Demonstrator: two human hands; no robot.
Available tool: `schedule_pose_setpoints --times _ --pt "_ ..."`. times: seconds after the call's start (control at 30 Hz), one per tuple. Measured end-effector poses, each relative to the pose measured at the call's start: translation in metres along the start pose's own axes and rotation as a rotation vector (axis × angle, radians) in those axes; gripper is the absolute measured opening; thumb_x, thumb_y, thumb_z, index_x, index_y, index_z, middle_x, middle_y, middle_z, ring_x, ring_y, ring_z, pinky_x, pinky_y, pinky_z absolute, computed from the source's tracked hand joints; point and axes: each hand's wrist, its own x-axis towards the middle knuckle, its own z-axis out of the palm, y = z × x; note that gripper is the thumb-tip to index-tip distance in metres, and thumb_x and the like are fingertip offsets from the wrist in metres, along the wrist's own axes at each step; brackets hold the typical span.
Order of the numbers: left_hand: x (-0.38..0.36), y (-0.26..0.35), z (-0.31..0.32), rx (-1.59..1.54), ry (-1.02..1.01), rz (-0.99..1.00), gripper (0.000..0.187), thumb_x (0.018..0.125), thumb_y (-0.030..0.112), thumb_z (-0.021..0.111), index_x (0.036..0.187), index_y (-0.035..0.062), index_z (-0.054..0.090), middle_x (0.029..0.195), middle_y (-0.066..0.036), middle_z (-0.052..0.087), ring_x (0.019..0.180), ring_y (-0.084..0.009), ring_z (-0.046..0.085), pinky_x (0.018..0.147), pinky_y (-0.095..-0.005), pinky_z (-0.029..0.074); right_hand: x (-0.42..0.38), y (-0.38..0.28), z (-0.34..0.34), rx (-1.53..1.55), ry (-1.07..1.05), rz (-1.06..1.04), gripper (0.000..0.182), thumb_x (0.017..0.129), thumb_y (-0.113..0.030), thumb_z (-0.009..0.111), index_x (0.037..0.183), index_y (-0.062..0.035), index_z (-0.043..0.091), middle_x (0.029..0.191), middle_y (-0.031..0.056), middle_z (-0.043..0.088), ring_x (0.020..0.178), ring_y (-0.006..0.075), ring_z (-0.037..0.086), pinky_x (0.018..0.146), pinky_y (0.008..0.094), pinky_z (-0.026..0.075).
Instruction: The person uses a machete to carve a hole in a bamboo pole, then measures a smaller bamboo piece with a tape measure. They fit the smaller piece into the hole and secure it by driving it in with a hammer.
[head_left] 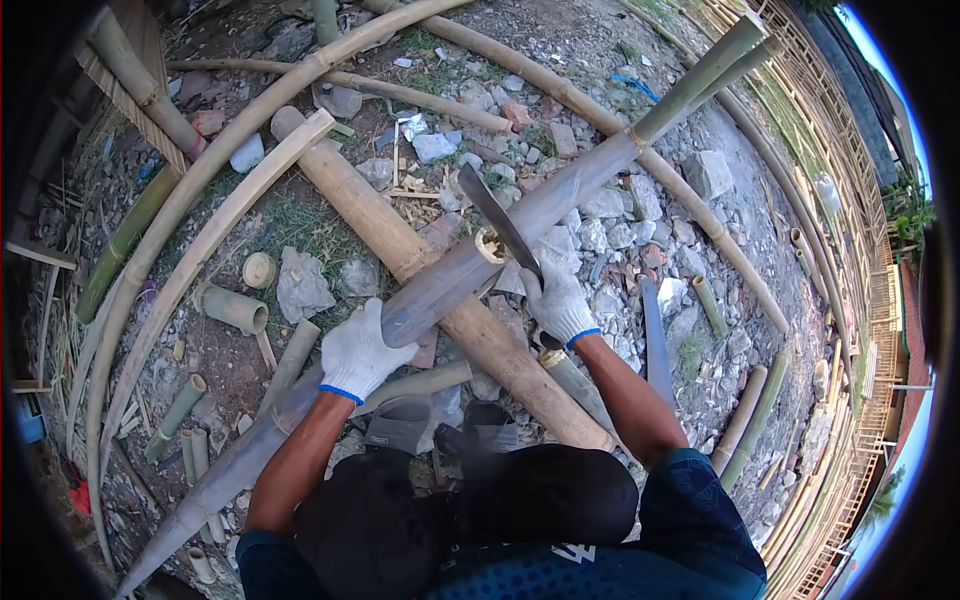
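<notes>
My left hand (pixel 358 352), in a white glove with a blue cuff, grips the near end of a long grey-green bamboo pole (pixel 600 165) that runs up to the far right. The pole rests across a thick tan bamboo log (pixel 400 245) lying on the ground. My right hand (pixel 556 300), also gloved, holds the handle of a dark machete (pixel 497 215). The blade points up and left and lies against the pole, next to a cut tan stub on it.
Rubble, stones and short bamboo offcuts (pixel 232 308) cover the ground. Long curved bamboo poles (pixel 190 200) arc along the left. A woven bamboo fence (pixel 850 230) runs down the right. A flat dark strip (pixel 656 340) lies right of my arm.
</notes>
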Motion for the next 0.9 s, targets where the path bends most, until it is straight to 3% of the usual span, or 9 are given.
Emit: schedule_pose_setpoints --times 0.07,0.17,0.3,0.43,0.47,0.57,0.63,0.8,0.9 --pt "0.007 0.001 -0.003 0.009 0.017 -0.021 0.071 0.075 0.053 0.083 0.121 0.005 0.058 0.107 -0.021 0.074 0.098 -0.0405 0.075 0.083 -0.0507 0.06 0.016 0.005 -0.01 -0.045 0.107 -0.073 0.027 0.105 -0.021 0.062 0.122 0.0003 0.066 0.096 0.029 0.071 0.092 0.0512 0.069 0.082 0.0502 0.056" --pt "0.002 -0.001 0.002 -0.018 -0.034 -0.017 0.072 0.075 0.054 0.083 0.122 0.0052 0.058 0.108 -0.022 0.074 0.098 -0.0404 0.075 0.083 -0.0507 0.06 0.026 -0.04 -0.049 0.351 0.184 0.394 0.027 0.105 -0.02 0.063 0.121 0.0016 0.065 0.101 0.0286 0.072 0.095 0.0503 0.07 0.082 0.0486 0.056" --pt "0.0 0.0 0.005 0.023 0.006 -0.032 0.072 0.075 0.054 0.083 0.121 0.0043 0.058 0.108 -0.022 0.073 0.098 -0.041 0.075 0.083 -0.0507 0.06 -0.009 0.033 0.016 -0.051 -0.001 -0.025 0.033 0.106 -0.026 0.062 0.125 0.0013 0.065 0.089 0.0247 0.072 0.081 0.047 0.07 0.074 0.0476 0.055" --pt "-0.002 0.0 0.003 0.039 0.002 -0.026 0.073 0.075 0.054 0.084 0.123 0.0045 0.058 0.108 -0.022 0.073 0.098 -0.041 0.075 0.083 -0.0508 0.06 0.013 -0.031 -0.049 0.164 0.053 0.2 0.026 0.107 -0.027 0.059 0.112 -0.0015 0.065 0.089 0.0306 0.068 0.086 0.0488 0.07 0.072 0.052 0.053" --pt "0.001 0.002 0.0 0.022 0.002 -0.029 0.074 0.075 0.054 0.084 0.123 0.0048 0.058 0.108 -0.022 0.073 0.098 -0.0409 0.075 0.083 -0.0509 0.06 0.018 -0.035 -0.055 0.177 0.154 0.278 0.033 0.107 -0.027 0.061 0.125 0.0 0.065 0.082 0.024 0.07 0.074 0.0435 0.07 0.069 0.0469 0.053" --pt "-0.001 0.0 0.006 0.024 -0.007 -0.016 0.075 0.074 0.055 0.084 0.124 0.0059 0.057 0.109 -0.022 0.073 0.098 -0.04 0.075 0.083 -0.0507 0.06 -0.002 0.0 -0.005 0.196 0.244 0.189 0.034 0.106 -0.024 0.062 0.129 0.0002 0.063 0.102 0.0284 0.07 0.097 0.0476 0.07 0.082 0.0549 0.054" --pt "-0.002 0.003 0.001 0.056 0.024 -0.015 0.075 0.074 0.055 0.084 0.124 0.0056 0.057 0.108 -0.022 0.073 0.098 -0.0398 0.075 0.083 -0.0504 0.06 -0.003 0.003 -0.016 0.001 -0.075 0.042 0.042 0.104 -0.02 0.062 0.141 -0.0018 0.06 0.121 0.0328 0.068 0.124 0.0469 0.064 0.1 0.0571 0.049" --pt "-0.003 0.001 0.003 0.017 0.012 -0.01 0.071 0.074 0.054 0.083 0.12 0.0068 0.057 0.106 -0.021 0.072 0.096 -0.0397 0.075 0.082 -0.0508 0.06 0.012 -0.023 -0.043 0.456 0.274 0.391 0.036 0.107 -0.025 0.062 0.13 0.0018 0.064 0.081 0.0293 0.068 0.075 0.0494 0.07 0.067 0.0454 0.055" --pt "-0.002 0.001 0.009 0.065 0.042 -0.025 0.071 0.073 0.054 0.084 0.119 0.0067 0.057 0.105 -0.021 0.072 0.095 -0.0398 0.075 0.081 -0.0507 0.06 -0.001 0.014 -0.003 -0.054 0.195 -0.216 0.03 0.106 -0.024 0.062 0.122 0.0011 0.065 0.083 0.0268 0.07 0.078 0.0474 0.071 0.071 0.0511 0.056"
